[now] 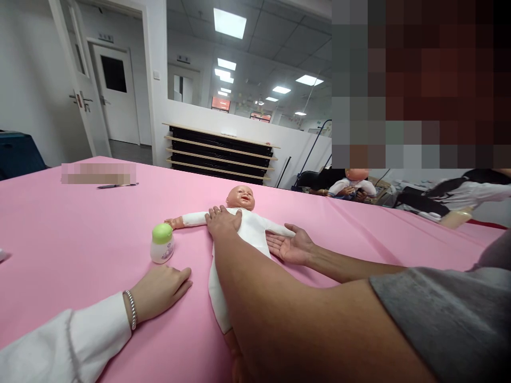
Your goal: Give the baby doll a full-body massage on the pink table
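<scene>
Nearest me, a co-worker's bare arm crosses from the right, one hand on the chest of the doll, which lies face up on the pink cloth; the other hand is palm up at its right. My left hand rests loosely open, seemingly empty, just this side of the green-lidded jar; my right is out of view, its state I cannot tell
</scene>
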`<state>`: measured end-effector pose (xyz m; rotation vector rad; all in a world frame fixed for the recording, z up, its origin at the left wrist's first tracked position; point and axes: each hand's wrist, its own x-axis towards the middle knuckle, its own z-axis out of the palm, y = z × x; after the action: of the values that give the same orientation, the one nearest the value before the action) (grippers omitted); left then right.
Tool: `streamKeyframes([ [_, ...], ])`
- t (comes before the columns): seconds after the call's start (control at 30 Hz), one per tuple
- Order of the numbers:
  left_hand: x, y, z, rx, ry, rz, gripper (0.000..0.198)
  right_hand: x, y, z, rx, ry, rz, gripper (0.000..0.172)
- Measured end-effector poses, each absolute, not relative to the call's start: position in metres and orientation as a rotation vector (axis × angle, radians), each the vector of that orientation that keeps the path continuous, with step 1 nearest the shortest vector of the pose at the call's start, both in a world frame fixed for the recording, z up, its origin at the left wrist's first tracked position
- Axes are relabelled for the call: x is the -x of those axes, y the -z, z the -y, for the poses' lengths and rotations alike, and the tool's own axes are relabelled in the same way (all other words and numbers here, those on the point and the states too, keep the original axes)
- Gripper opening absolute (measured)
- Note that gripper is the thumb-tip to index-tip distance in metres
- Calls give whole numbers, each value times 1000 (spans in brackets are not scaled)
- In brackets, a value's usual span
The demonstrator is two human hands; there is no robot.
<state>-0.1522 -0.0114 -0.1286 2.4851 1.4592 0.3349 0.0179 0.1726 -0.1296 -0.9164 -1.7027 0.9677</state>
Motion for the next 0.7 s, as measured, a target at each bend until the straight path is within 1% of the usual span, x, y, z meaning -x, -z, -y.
streamKeyframes([
  [0.1,152,127,12,-2509,-321,-1462,34,-21,123,-172,1098,-901,1718,63],
  [0.27,152,125,12,-2575,-301,-1465,33,-26,109,-168,1296,-828,1756,74],
  [0.4,152,125,12,-2565,-344,-1466,34,-24,101,-159,1347,-722,1581,80],
  [0.5,151,125,13,-2583,-312,-1473,35,-23,95,-153,1324,-658,1468,84],
  [0.6,151,123,15,-2613,-247,-1479,35,-23,89,-150,1311,-637,1521,90],
  [0.7,151,120,18,-2627,-193,-1486,35,-26,84,-149,1375,-578,1706,88],
])
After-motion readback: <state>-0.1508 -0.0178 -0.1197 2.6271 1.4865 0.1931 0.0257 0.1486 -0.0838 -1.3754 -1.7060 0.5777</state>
